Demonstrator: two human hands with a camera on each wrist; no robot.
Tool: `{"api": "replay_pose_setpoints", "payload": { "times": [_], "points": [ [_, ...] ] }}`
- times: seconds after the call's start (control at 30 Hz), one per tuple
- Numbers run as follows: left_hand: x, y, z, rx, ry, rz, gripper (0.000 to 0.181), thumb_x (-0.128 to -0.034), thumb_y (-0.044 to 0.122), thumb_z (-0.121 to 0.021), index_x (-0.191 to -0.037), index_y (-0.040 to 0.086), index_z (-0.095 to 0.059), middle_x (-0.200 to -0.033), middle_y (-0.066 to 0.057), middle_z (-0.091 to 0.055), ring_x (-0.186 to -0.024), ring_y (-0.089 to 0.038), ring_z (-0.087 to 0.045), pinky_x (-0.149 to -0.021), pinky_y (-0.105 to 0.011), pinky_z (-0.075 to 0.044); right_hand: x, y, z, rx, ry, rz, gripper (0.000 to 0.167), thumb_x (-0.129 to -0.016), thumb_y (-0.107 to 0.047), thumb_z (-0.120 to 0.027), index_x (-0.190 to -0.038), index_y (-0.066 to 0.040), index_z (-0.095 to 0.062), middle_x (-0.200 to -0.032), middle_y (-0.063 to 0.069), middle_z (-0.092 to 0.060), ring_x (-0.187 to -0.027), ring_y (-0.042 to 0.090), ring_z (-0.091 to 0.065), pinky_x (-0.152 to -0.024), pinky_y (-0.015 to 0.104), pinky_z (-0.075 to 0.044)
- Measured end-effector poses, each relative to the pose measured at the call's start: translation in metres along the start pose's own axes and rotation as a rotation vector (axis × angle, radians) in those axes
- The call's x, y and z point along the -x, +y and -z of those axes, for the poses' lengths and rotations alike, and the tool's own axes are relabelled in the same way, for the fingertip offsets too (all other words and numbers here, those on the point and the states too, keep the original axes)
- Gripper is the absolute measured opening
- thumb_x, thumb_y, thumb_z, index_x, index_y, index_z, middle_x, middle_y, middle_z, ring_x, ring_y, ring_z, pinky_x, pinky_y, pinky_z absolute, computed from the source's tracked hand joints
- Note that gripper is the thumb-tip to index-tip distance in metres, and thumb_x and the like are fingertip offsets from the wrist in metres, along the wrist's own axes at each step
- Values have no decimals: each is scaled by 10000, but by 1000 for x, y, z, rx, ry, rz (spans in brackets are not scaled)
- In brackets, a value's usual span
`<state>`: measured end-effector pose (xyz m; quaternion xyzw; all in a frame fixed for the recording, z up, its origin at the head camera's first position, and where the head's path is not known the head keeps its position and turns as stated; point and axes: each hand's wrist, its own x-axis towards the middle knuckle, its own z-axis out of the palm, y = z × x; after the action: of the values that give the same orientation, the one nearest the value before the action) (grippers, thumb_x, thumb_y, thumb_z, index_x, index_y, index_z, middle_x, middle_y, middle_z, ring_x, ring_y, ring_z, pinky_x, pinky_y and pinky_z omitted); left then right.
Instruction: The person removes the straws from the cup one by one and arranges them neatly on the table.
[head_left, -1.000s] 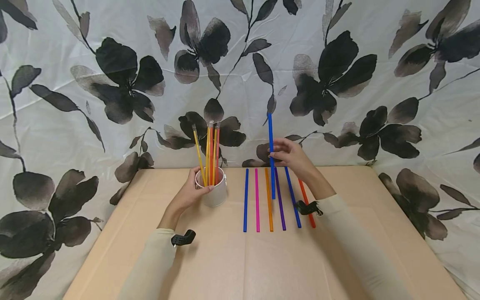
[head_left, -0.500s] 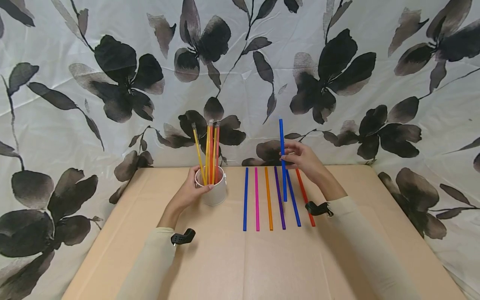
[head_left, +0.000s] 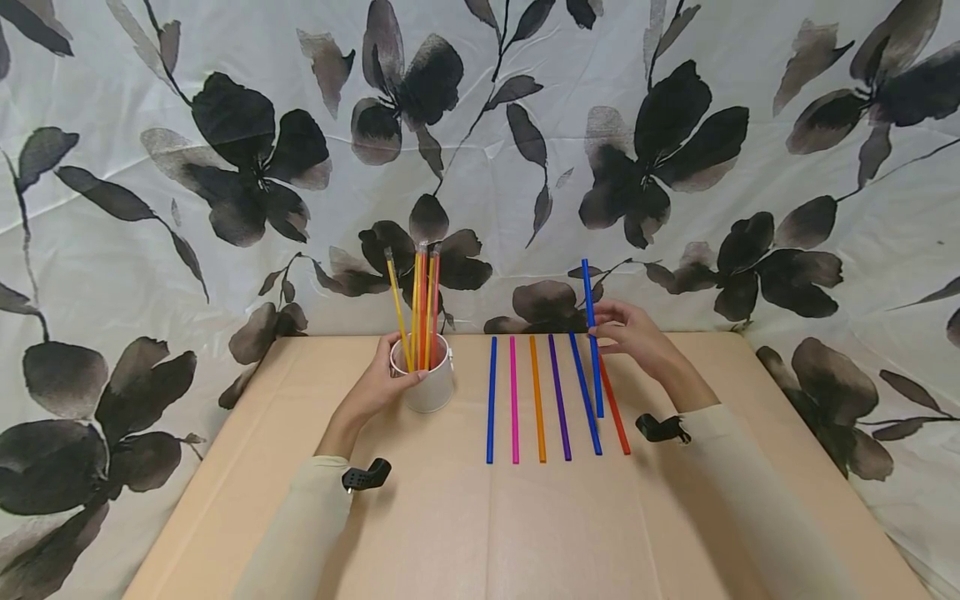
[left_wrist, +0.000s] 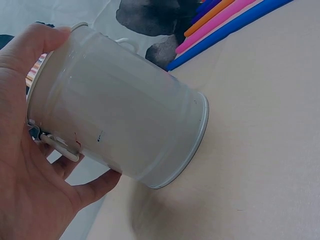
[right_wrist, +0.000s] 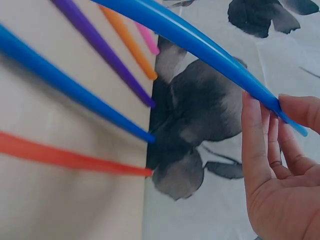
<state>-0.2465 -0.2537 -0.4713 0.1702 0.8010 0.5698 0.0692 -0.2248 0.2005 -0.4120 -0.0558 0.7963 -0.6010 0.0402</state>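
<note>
My left hand (head_left: 377,385) grips a small white metal bucket (left_wrist: 125,100) with a wire handle, the thumb at its rim and fingers round its side. Several yellow and orange-red sticks (head_left: 422,308) stand upright in it. Between thumb and fingertips, my right hand (head_left: 637,337) pinches a blue plastic straw (right_wrist: 200,47), held up nearly upright over the row on the table. That row holds a blue straw (head_left: 491,400), a pink straw (head_left: 514,400), an orange straw (head_left: 537,400), a purple straw (head_left: 559,400), another blue straw (head_left: 586,396) and a red straw (head_left: 615,408).
The pale wooden-toned table (head_left: 450,533) ends at a back edge just behind the straws. A white cloth (head_left: 510,192) with dark flowers hangs behind it. A black wrist device (head_left: 367,476) sits on the left sleeve, another (head_left: 662,428) on the right.
My right hand has moved rightward and somewhat lower with the blue straw, from above the orange straw to between the second blue and red ones. The left hand and bucket have stayed put.
</note>
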Motion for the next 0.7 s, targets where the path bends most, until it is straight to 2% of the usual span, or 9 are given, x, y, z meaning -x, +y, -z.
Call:
{"api": "replay_pose_setpoints", "payload": {
  "times": [0.1,0.27,0.37,0.57,0.7],
  "points": [
    [-1,-1,0,-6,-3,11,859,-919,217,-754,-1544,164,-166,-1644,-179,-178,-1544,-382,-145,-1215,-636,-148,2,5,5,6,11,-14,464,-1026,-110,-580,-1443,27,-430,-1294,259,-498,-1207,403,-567,-990,574,-503],
    [-2,0,1,-5,-16,34,879,-917,176,-746,-1557,129,-144,-1653,-213,-136,-1545,-418,-106,-1205,-660,-131,4,14,14,20,17,-40,465,-1042,-121,-550,-1454,41,-408,-1329,287,-490,-1130,292,-598,-988,557,-509],
    [-2,0,1,2,-21,38,881,-914,159,-744,-1555,108,-142,-1648,-226,-140,-1542,-425,-110,-1206,-660,-131,4,20,20,31,26,-53,455,-1050,-126,-537,-1451,43,-405,-1332,302,-489,-1106,270,-626,-988,543,-514],
    [-1,-1,0,-8,-4,13,861,-917,209,-749,-1546,139,-165,-1646,-185,-169,-1543,-391,-135,-1209,-654,-140,7,30,28,65,32,-70,447,-1061,-125,-521,-1455,48,-401,-1314,307,-502,-1086,260,-669,-1000,540,-511],
    [0,-1,0,-8,5,-2,860,-911,235,-758,-1540,140,-179,-1640,-173,-191,-1541,-379,-150,-1209,-652,-147,8,36,33,68,18,-100,445,-1059,-113,-517,-1457,48,-400,-1318,294,-505,-1124,290,-638,-1008,548,-506]
  ]
}}
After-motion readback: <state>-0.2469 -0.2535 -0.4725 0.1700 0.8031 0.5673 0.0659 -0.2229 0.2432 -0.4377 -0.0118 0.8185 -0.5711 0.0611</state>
